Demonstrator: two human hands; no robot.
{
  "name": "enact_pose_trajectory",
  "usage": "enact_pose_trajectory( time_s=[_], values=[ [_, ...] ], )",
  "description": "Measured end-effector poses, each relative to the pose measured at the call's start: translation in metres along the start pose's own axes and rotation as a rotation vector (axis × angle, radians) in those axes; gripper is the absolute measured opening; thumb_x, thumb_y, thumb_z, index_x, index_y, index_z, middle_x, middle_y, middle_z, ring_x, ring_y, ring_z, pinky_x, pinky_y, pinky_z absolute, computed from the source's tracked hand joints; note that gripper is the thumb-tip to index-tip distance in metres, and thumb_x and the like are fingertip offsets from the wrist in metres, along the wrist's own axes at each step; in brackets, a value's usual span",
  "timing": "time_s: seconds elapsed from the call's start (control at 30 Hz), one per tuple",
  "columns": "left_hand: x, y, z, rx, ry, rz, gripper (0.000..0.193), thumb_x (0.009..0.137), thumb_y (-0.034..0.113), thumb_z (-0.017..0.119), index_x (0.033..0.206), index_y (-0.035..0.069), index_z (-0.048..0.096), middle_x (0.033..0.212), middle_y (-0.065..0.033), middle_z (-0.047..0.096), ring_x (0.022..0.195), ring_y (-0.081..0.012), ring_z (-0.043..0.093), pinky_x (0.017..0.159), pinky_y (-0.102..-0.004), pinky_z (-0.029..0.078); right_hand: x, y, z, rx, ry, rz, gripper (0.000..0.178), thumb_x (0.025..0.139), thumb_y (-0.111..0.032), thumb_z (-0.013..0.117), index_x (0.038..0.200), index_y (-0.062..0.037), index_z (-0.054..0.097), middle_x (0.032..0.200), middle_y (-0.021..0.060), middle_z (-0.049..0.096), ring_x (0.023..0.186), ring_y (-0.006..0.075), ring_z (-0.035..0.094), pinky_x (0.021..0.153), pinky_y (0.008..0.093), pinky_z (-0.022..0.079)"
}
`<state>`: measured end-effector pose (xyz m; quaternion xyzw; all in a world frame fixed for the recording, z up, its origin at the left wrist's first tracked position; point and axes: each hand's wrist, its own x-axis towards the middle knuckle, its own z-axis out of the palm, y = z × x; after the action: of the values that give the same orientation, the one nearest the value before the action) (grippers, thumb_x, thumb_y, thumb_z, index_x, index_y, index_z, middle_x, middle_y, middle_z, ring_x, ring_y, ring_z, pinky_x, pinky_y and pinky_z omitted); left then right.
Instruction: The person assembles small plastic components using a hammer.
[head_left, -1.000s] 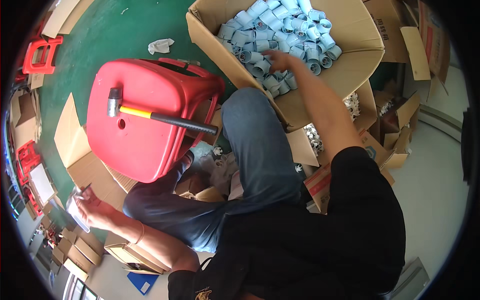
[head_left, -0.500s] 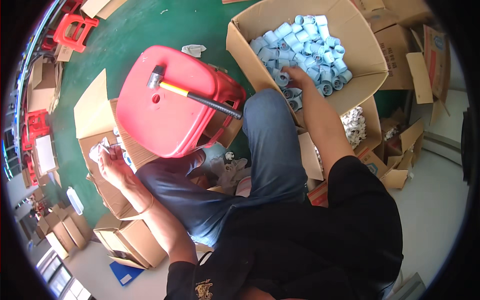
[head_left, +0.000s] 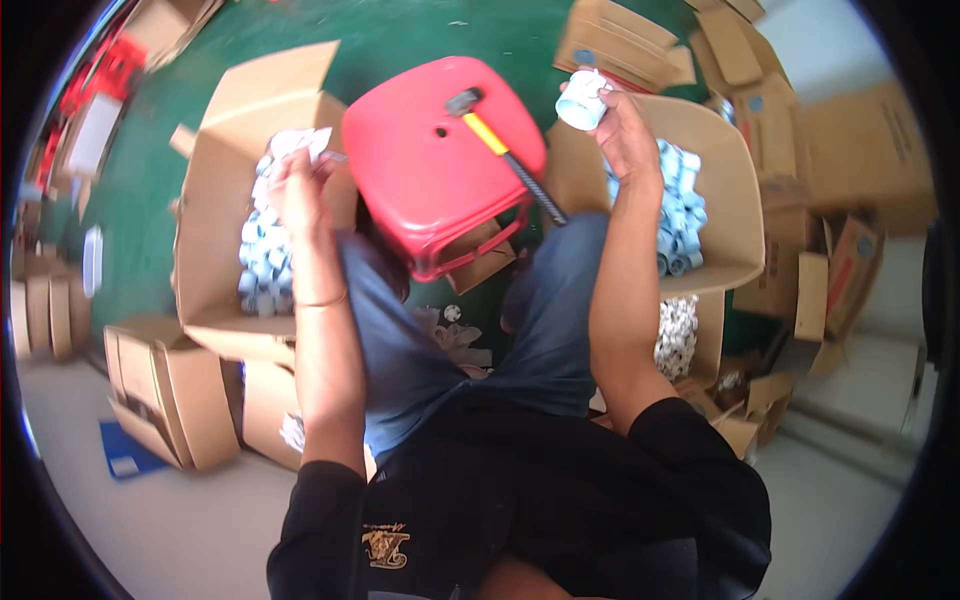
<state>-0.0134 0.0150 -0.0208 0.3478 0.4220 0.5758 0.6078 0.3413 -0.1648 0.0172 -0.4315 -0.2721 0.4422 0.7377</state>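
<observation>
My right hand [head_left: 628,135] is raised at the near edge of the right carton [head_left: 730,190], its fingers closed around a short pale blue pipe fitting [head_left: 578,108] with an open, round end. Many similar blue fittings [head_left: 683,215] fill that carton. Over the left carton [head_left: 215,215], my left hand [head_left: 300,190] pinches a white, crumpled-looking piece [head_left: 300,142], blurred and partly hidden by the fingers. Pale blue and white fittings [head_left: 265,262] lie below it. Between my hands, a hammer [head_left: 500,145] with a yellow and black handle rests on a red plastic stool [head_left: 400,150].
A box of small white parts [head_left: 677,335] sits beside my right forearm. Closed and open cartons [head_left: 180,395] stand at lower left, and more cartons [head_left: 840,140] are stacked at right. A blue folder [head_left: 125,450] lies on the floor at left.
My right hand has come up out of the right carton with a blue fitting. My left hand still holds the white piece. The whole view has turned, shifting the stool and cartons.
</observation>
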Motion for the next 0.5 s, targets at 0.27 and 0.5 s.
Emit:
enact_pose_trajectory(
  time_s=[0.27, 0.5],
  values=[
    [-0.018, 0.025, 0.01, 0.033, 0.016, 0.126, 0.015, 0.088, 0.007, 0.067, 0.095, -0.006, 0.067, 0.077, -0.0083, 0.065, 0.065, -0.0131, 0.062, 0.061, -0.0218, 0.054, 0.025, 0.062, 0.116, -1.233, -0.361, -0.452, 0.07, 0.073, -0.016, 0.074, 0.138, -0.0046, 0.051, 0.117, 0.0165, 0.065, 0.1, 0.0262, 0.063, 0.087, 0.0349, 0.051],
    [-0.013, 0.025, 0.011, 0.066, -0.023, 0.166, 0.016, 0.087, 0.005, 0.067, 0.098, -0.006, 0.067, 0.079, -0.0093, 0.068, 0.068, -0.0129, 0.064, 0.064, -0.0206, 0.055, 0.035, 0.077, 0.11, -1.671, -0.345, -0.525, 0.078, 0.065, -0.017, 0.08, 0.137, -0.0098, 0.053, 0.114, 0.0063, 0.068, 0.102, 0.0235, 0.059, 0.094, 0.039, 0.042]
  ],
)
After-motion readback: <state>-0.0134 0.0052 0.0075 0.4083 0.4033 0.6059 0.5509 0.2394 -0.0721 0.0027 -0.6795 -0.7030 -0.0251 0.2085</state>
